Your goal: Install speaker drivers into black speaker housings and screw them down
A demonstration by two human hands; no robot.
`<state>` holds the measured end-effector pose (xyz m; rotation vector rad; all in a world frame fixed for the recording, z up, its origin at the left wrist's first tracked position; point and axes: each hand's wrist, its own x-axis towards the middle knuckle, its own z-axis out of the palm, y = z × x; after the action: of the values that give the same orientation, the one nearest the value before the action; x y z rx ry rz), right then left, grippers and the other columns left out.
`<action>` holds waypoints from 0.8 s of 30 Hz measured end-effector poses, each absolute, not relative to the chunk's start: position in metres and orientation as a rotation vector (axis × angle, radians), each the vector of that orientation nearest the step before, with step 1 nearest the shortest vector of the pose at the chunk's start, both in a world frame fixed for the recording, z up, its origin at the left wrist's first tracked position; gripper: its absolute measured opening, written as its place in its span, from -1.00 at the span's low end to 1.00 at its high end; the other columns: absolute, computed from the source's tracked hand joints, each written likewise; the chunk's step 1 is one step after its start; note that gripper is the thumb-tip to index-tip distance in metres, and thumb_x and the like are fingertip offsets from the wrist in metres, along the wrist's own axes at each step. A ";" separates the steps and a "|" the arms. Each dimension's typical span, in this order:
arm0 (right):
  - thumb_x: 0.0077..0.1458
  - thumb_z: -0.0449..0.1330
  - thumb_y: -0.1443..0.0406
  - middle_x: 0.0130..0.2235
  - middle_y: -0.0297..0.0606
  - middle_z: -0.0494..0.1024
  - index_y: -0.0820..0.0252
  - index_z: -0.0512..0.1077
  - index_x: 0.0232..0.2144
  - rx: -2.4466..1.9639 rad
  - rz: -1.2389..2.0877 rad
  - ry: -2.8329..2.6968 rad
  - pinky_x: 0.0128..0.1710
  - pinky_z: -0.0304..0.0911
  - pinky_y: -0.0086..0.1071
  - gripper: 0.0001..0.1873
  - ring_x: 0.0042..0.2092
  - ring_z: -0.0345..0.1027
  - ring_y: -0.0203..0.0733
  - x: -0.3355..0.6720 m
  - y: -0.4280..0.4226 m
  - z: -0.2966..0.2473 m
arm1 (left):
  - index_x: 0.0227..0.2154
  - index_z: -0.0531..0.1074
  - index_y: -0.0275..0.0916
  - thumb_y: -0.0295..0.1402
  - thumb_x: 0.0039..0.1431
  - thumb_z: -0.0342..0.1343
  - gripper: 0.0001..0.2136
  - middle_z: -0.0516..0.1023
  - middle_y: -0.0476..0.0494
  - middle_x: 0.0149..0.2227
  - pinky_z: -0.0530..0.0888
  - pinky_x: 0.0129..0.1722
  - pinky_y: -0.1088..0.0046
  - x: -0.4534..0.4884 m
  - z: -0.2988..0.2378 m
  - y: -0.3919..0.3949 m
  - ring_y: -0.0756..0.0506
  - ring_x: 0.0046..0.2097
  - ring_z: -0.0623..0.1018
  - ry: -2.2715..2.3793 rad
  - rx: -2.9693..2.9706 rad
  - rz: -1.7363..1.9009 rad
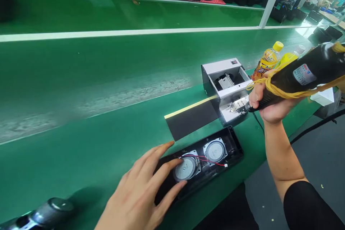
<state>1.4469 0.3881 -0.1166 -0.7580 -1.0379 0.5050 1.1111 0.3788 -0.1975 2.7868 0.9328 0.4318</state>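
Observation:
My right hand [280, 109] grips a black electric screwdriver [320, 64] wound with a yellow cord. Its tip points down-left at the front of a grey screw feeder [215, 66]; whether it touches a screw I cannot make out. My left hand [137, 187] is open, fingers spread over the left end of a black speaker housing [235, 145]. In the housing lie two round speakers, the left speaker [184, 169] beside my fingertips and the right speaker [215, 151] farther off. Red and dark wires [206, 159] run across them to a small white plug.
A black strip with a yellow edge [194, 118] lies against the feeder. Drink bottles [269, 57] stand behind it. A dark cylindrical object [54, 210] is at the lower left. A green conveyor [107, 64] and a loaded shelf run behind; people sit far right.

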 end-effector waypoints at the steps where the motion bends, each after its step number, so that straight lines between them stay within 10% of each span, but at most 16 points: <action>1: 0.17 0.04 -0.35 -0.63 -0.49 0.27 0.06 0.43 -0.26 -0.771 0.510 -1.042 -0.75 0.01 -0.44 -0.35 -0.72 0.05 -0.32 1.447 0.388 -0.116 | 0.05 0.47 -0.08 -0.10 0.37 0.11 -0.71 0.38 -0.32 0.35 0.66 0.02 -0.05 1.111 -0.198 0.379 -0.43 0.25 0.52 0.937 2.784 0.432; 17: 0.03 -0.15 -0.56 -0.64 -0.49 0.25 0.00 0.35 -0.29 -0.880 0.549 -0.988 -0.74 -0.08 -0.39 -0.14 -0.73 0.03 -0.27 1.441 0.398 -0.107 | 0.06 0.44 -0.09 -0.02 0.42 0.01 -0.66 0.47 -0.26 0.28 0.64 0.04 -0.07 1.122 -0.198 0.372 -0.40 0.19 0.56 1.009 2.708 0.520; 24: 0.11 0.09 -0.41 -0.63 -0.50 0.28 -0.04 0.45 -0.11 -0.874 0.561 -1.004 -0.74 -0.06 -0.40 -0.31 -0.72 0.03 -0.27 1.441 0.381 -0.106 | 0.07 0.45 -0.10 -0.04 0.44 0.00 -0.66 0.41 -0.28 0.33 0.61 0.06 -0.08 1.124 -0.200 0.370 -0.40 0.26 0.48 1.035 2.703 0.468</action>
<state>1.4407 0.3808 -0.1056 -0.8741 -1.0039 0.5606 1.1239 0.3698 -0.1996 2.7030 1.0347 0.4684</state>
